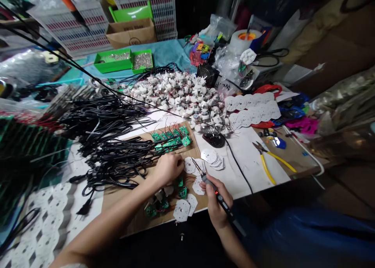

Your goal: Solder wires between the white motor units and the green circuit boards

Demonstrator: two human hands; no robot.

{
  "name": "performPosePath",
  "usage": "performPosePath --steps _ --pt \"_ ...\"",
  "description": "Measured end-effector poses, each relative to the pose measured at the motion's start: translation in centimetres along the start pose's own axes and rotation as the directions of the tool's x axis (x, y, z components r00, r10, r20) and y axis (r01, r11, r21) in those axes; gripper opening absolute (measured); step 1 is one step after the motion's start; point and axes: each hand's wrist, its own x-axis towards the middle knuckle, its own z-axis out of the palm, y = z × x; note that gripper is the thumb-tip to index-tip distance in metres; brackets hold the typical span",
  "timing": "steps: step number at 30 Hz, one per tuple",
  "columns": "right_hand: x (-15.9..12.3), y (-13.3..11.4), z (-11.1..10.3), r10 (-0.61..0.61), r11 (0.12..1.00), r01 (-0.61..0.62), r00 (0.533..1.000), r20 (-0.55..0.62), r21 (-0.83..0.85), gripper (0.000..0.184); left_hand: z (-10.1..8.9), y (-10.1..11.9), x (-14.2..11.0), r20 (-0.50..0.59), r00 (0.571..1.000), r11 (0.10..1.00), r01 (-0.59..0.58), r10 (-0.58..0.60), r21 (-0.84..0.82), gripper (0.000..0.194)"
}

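My right hand is wrapped round a soldering iron with a small red light on its handle. The iron's tip points up and left, close to a white circuit disc. At that disc's left edge my left hand is closed, knuckles up; whatever its fingers pinch is hidden. Below it lie green circuit boards with thin red wires. Another white disc sits beside the right hand, and loose discs rest at the cardboard's front edge.
Black cables cover the left, with green boards at their ends. Behind is a heap of white parts. A solder stand and yellow-handled cutters lie to the right. Green trays stand at the back.
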Motion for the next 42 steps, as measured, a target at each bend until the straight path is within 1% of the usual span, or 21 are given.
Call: performPosePath --steps 3,5,8,11,13,14,16,18,20,23,25,26,28,29,30,31,32,34,37,39,42 --pt "-0.3 0.2 0.1 0.03 1.0 -0.029 0.999 -0.037 0.01 0.024 -0.4 -0.1 -0.3 -0.01 1.0 0.996 -0.018 0.019 0.087 0.029" --pt "-0.4 0.4 0.1 0.045 0.999 -0.044 0.997 -0.059 0.008 0.025 -1.6 -0.6 0.6 -0.068 0.996 0.995 -0.043 0.049 0.086 0.028" --pt "-0.5 0.6 0.1 0.055 0.999 -0.054 0.996 -0.071 0.006 0.027 -4.6 -1.5 4.3 -0.211 0.972 0.995 -0.103 0.105 0.019 0.019" --pt "-0.5 0.8 0.1 0.058 0.998 -0.057 0.997 -0.05 0.01 0.028 -7.5 -1.9 9.9 -0.323 0.944 0.997 -0.075 0.062 -0.031 0.013" --pt "-0.5 0.8 0.1 0.055 0.998 -0.054 0.998 -0.041 0.02 0.028 -8.5 -1.6 13.7 -0.312 0.949 0.994 -0.075 0.046 -0.079 0.019" --pt "-0.4 0.7 0.1 0.054 0.998 -0.053 0.998 -0.043 0.024 0.028 -8.7 -1.4 15.3 -0.287 0.957 0.992 -0.069 0.036 -0.105 0.025" --pt "-0.3 0.7 0.2 0.054 0.998 -0.053 0.997 -0.049 0.025 0.027 -8.6 -0.9 18.0 -0.219 0.976 0.989 -0.029 -0.003 -0.142 0.028" --pt "-0.3 0.7 0.3 0.05 0.999 -0.049 0.997 -0.053 0.021 0.027 -8.3 -0.5 19.5 -0.174 0.984 0.987 0.006 -0.034 -0.158 0.026" --pt "-0.2 0.7 0.3 0.04 0.999 -0.039 0.998 -0.055 0.021 0.026 -8.0 -0.4 20.0 -0.158 0.987 0.986 0.015 -0.042 -0.166 0.026" --pt "-0.2 0.8 0.3 0.037 0.999 -0.036 0.998 -0.046 0.024 0.025 -8.2 -0.9 19.2 -0.174 0.984 0.978 0.006 -0.042 -0.206 0.029" --pt "-0.2 0.8 0.3 0.039 0.999 -0.038 0.998 -0.04 0.025 0.025 -8.8 -1.6 17.8 -0.203 0.977 0.919 -0.024 -0.061 -0.392 0.031" --pt "-0.2 0.7 0.3 0.04 0.999 -0.039 0.999 -0.037 0.029 0.025 -9.2 -1.9 16.9 -0.206 0.975 0.847 -0.04 -0.083 -0.53 0.032" --pt "-0.2 0.7 0.3 0.043 0.998 -0.041 0.998 -0.036 0.039 0.025 -9.9 -2.6 14.6 -0.156 0.979 0.618 -0.042 -0.132 -0.785 0.032" --pt "-0.2 0.6 0.4 0.045 0.998 -0.043 0.998 -0.034 0.045 0.025 -10.2 -2.8 13.2 -0.113 0.983 0.509 -0.023 -0.147 -0.861 0.031" --pt "-0.2 0.6 0.4 0.046 0.998 -0.044 0.998 -0.038 0.05 0.025 -10.4 -3.0 11.7 -0.067 0.985 0.421 0.005 -0.156 -0.907 0.029" --pt "-0.2 0.6 0.4 0.047 0.998 -0.045 0.998 -0.042 0.053 0.026 -10.3 -3.1 10.2 -0.027 0.988 0.361 0.031 -0.155 -0.932 0.027" --pt "-0.2 0.7 0.4 0.05 0.997 -0.047 0.998 -0.047 0.055 0.026 -10.1 -3.2 8.5 0.001 0.988 0.326 0.052 -0.153 -0.944 0.026" --pt "-0.2 0.7 0.4 0.062 0.997 -0.06 0.997 -0.046 0.053 0.026 -9.2 -3.2 5.1 0.042 0.985 0.32 0.094 -0.167 -0.943 0.027" --pt "-0.2 0.7 0.3 0.062 0.998 -0.062 0.998 -0.032 0.028 0.026 -6.9 -3.2 0.7 0.029 0.982 0.348 0.094 -0.188 -0.933 0.033" --pt "-0.3 0.8 0.2 0.051 0.999 -0.05 0.998 -0.032 0.013 0.026 -5.3 -3.2 -1.4 0.03 0.981 0.315 0.091 -0.192 -0.945 0.038" --pt "-0.3 0.7 0.1 0.055 0.998 -0.055 0.998 -0.029 0.006 0.027 -4.0 -3.2 -3.0 0.008 0.971 0.241 0.067 -0.239 -0.968 0.047"
